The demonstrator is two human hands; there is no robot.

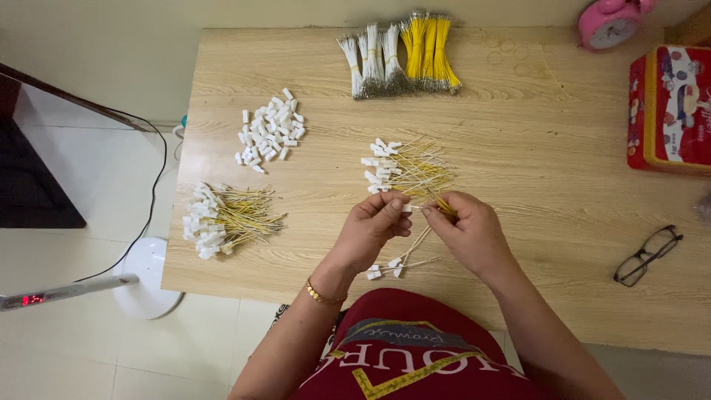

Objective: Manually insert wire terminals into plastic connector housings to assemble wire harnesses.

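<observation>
My left hand (374, 224) pinches a small white connector (406, 209) over the wooden table (563, 148). My right hand (468, 230) holds a short yellow wire (443, 203) whose tip meets that connector. Below my hands lie a few white wires with connectors (396, 264). Just beyond my hands sits a heap of yellow wires fitted with white connectors (404, 169). A larger heap of the same (222, 218) lies at the left. Loose white connectors (269, 131) are piled further back.
Bundles of white wires (372, 63) and yellow wires (431, 52) lie at the far edge. A red tin box (670, 107) and pink alarm clock (609, 22) stand at right. Black glasses (648, 255) rest near the front right. A fan base (148, 278) stands on the floor.
</observation>
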